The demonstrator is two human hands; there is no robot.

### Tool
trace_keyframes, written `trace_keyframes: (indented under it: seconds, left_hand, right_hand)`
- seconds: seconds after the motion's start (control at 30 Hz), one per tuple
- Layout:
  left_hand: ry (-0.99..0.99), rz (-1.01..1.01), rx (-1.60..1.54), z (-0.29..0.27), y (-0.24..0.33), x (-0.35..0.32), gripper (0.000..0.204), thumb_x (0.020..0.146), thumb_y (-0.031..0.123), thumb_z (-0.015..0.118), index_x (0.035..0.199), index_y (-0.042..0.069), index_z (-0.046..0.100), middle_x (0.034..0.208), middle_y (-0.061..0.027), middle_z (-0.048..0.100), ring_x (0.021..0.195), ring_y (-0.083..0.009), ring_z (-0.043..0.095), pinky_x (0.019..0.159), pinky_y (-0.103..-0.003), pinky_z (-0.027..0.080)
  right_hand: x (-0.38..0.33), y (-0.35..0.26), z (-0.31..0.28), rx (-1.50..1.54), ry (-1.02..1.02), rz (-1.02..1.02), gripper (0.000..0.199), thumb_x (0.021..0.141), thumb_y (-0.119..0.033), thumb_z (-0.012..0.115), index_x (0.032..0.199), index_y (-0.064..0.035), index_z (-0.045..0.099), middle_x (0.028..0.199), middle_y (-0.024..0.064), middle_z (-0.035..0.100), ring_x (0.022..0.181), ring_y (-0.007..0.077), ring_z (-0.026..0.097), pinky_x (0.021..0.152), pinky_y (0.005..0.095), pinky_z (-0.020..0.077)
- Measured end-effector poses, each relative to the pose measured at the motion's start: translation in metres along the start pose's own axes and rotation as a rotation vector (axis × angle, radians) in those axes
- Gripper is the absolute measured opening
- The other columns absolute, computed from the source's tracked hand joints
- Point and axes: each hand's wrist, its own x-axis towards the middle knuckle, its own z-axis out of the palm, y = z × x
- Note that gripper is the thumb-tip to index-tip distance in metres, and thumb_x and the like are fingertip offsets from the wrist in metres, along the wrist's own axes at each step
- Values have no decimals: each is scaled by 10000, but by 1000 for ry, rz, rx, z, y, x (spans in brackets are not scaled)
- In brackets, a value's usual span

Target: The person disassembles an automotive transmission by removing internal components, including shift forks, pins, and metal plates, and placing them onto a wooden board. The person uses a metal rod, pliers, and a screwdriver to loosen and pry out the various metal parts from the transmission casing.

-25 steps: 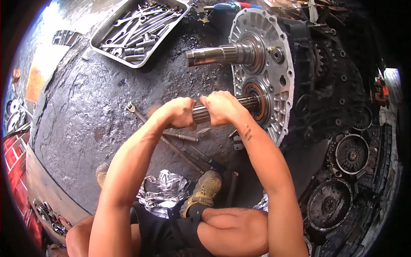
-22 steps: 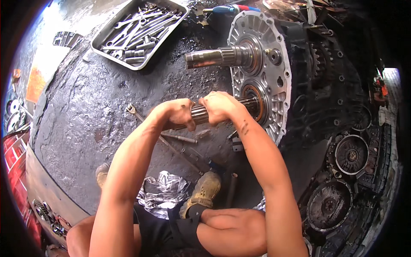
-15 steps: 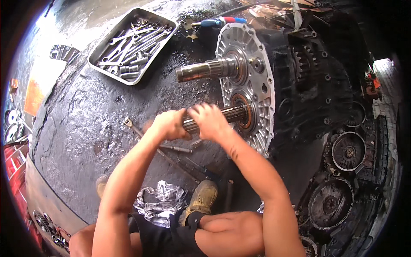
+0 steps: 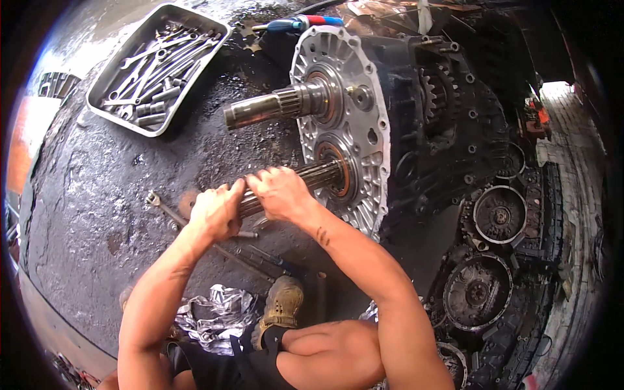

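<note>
Both of my hands are wrapped round a long splined shaft [image 4: 320,175] that sticks out of the lower bore of a gearbox [image 4: 374,140]. Toward its free end, my left hand [image 4: 219,211] is closed over it. My right hand [image 4: 278,194] grips right beside it, nearer the housing, with the knuckles on top. An orange-brown seal ring [image 4: 344,170] circles the shaft's base. Above, a second, thicker shaft [image 4: 266,109] juts from the silver end face, touched by neither hand. My fingers cover the splined shaft's outer end.
A metal tray [image 4: 158,132] of wrenches and sockets lies at the far left. A long wrench [image 4: 170,211] and other tools are on the dark floor below my hands. Crumpled cloth [image 4: 218,312] lies by my shoe [image 4: 285,302]. Round greasy housings [image 4: 499,214] line the right.
The whole view has swung right, so the gearbox, tray and hands appear farther left. Both hands still grip the splined shaft, and the right-hand blur is gone.
</note>
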Motion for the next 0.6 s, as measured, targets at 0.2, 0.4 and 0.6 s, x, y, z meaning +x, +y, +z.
trace_keyframes:
  seconds: [0.2, 0.4, 0.6]
  left_hand:
    - [-215, -63, -166, -27, 7, 22, 519, 566, 96, 723, 1044, 16, 536, 922, -197, 659, 877, -356, 644, 743, -422, 508]
    - [-436, -21, -491, -21, -16, 32, 657, 514, 165, 844, 1094, 18, 573, 929, -129, 680, 858, -219, 637, 818, -345, 490]
    - [129, 6, 95, 0, 11, 1, 760, 558, 251, 804, 1216, 64, 472, 1008, -167, 571, 904, -372, 601, 774, -462, 505]
  right_hand:
    - [20, 14, -40, 174, -428, 27, 317, 560, -120, 686, 867, -48, 665, 854, 150, 681, 826, 318, 666, 724, 398, 540]
    - [26, 13, -41, 191, -562, 19, 379, 529, -172, 707, 892, -66, 677, 878, 132, 681, 837, 294, 665, 726, 392, 540]
    - [-19, -3, 6, -42, 288, -72, 337, 723, -188, 633, 1032, -62, 588, 992, 90, 594, 953, 241, 572, 822, 397, 471]
